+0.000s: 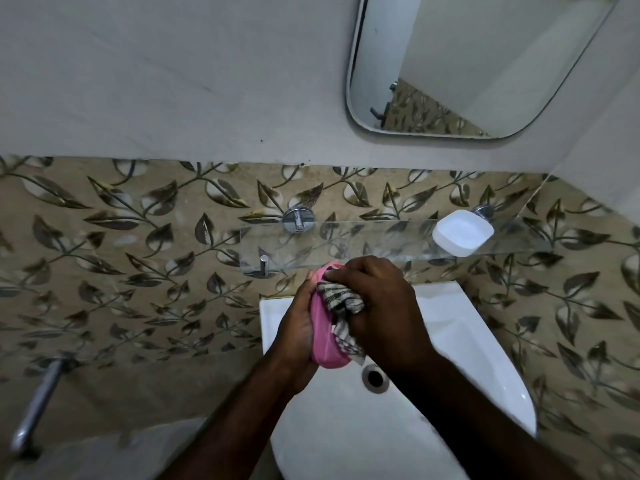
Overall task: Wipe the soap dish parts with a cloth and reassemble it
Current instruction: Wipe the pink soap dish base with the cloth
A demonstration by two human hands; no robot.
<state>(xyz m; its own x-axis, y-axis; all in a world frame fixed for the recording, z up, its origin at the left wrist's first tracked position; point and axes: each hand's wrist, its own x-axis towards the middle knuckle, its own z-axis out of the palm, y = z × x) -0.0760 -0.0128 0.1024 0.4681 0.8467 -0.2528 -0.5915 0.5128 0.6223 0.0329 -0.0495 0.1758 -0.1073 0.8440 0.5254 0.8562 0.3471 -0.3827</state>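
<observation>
Two bare forearms are reaching up from the bottom of the view, closest to where I am standing, and meeting over a white washbasin [485, 341] fixed to a leaf-patterned tiled wall [104, 254]. Above it, a rounded mirror [467, 64] is hanging on plain wall, and a clear glass shelf [363, 240] is carrying a white soap dish part [462, 232] near its right end. The left hand [298, 327] is cupping a pink soap dish part [323, 337] from behind, fingers curled around its edge, holding it tilted on its side just over the basin. The right hand [381, 299] is closed in a fist around a striped cloth [341, 303], pressing it into the pink piece. The pink part is looking smooth, oval and glossy, like moulded plastic; whether it is wet I cannot tell. To my eye, the risk is a slip: slick plastic pushed hard against a one-handed hold could pop free and drop into the basin near the drain hole [375, 377], or a loose tail of cloth could snag the shelf edge.
</observation>
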